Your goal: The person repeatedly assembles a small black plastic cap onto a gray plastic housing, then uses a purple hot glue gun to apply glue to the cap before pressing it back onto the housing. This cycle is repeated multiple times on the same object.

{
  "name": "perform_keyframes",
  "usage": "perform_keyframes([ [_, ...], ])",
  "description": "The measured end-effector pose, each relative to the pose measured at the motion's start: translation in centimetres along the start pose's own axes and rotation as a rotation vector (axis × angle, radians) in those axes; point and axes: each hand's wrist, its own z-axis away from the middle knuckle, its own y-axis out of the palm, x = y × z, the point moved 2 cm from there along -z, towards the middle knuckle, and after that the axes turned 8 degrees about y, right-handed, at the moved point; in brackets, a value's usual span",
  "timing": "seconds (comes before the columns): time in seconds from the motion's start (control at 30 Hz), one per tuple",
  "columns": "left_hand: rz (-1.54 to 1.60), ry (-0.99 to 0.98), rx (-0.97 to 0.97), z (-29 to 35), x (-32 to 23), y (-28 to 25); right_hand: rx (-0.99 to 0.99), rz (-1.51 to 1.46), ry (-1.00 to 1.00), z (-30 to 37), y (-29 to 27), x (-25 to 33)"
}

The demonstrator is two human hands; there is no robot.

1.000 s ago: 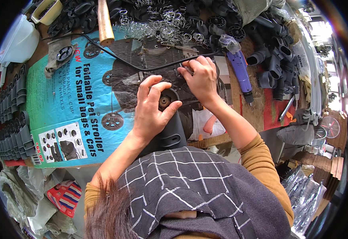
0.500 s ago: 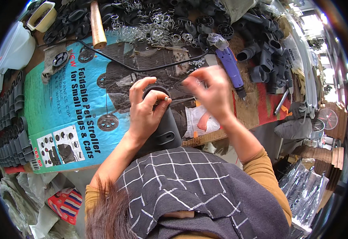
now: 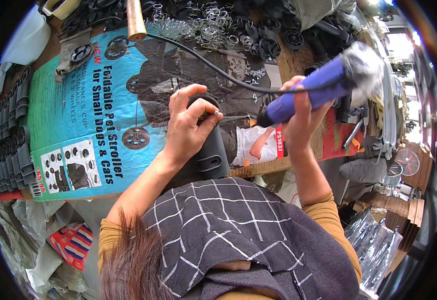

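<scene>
My left hand is closed on a dark grey plastic tube-like part, which has a slotted lower end near the table's front edge. A small shiny metal bit, too small to name, shows at the thumb and index fingertips, over the part's round upper end. My right hand is wrapped around a purple electric screwdriver, raised over the right side of the table. Its black tip points left toward the part, apart from it. Clear plastic covers the tool's rear end, and a black cable runs across to it.
Flattened printed cardboard covers the table. Metal rings and small screws lie at the back, near a wooden handle. Grey plastic parts stand in rows at left. A metal rod tool lies at right.
My right hand has picked up the purple electric screwdriver from the table's right side and holds it nearer the part. My left hand keeps its hold on the part.
</scene>
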Motion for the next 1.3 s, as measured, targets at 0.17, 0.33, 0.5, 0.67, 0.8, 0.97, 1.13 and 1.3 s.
perform_keyframes([
  [0.17,0.019,-0.003,-0.023,0.0,0.0,0.0,0.132,-0.054,-0.096,2.5,3.3,-0.5],
  [0.33,0.026,0.013,-0.036,0.0,0.0,0.0,0.215,-0.214,0.142,1.5,3.2,2.3],
  [0.5,0.002,0.042,-0.026,-0.1,-0.1,-0.1,0.407,-0.580,-0.006,0.5,4.3,5.4],
  [0.67,0.014,0.045,-0.042,-0.1,-0.2,-0.1,0.447,-0.590,-0.006,0.2,5.3,5.0],
  [0.8,0.022,0.024,-0.023,0.0,-0.1,-0.1,0.445,-0.573,0.015,0.2,5.2,4.9],
  [0.97,0.054,0.015,-0.008,0.3,0.1,0.0,0.474,-0.470,-0.023,0.5,5.4,5.2],
  [1.13,0.177,-0.052,-0.037,0.5,0.9,0.3,0.566,-0.382,-0.114,0.8,6.1,5.2],
  [1.3,0.157,-0.090,-0.054,0.7,1.4,0.5,0.643,-0.321,-0.158,0.9,6.8,4.9],
])
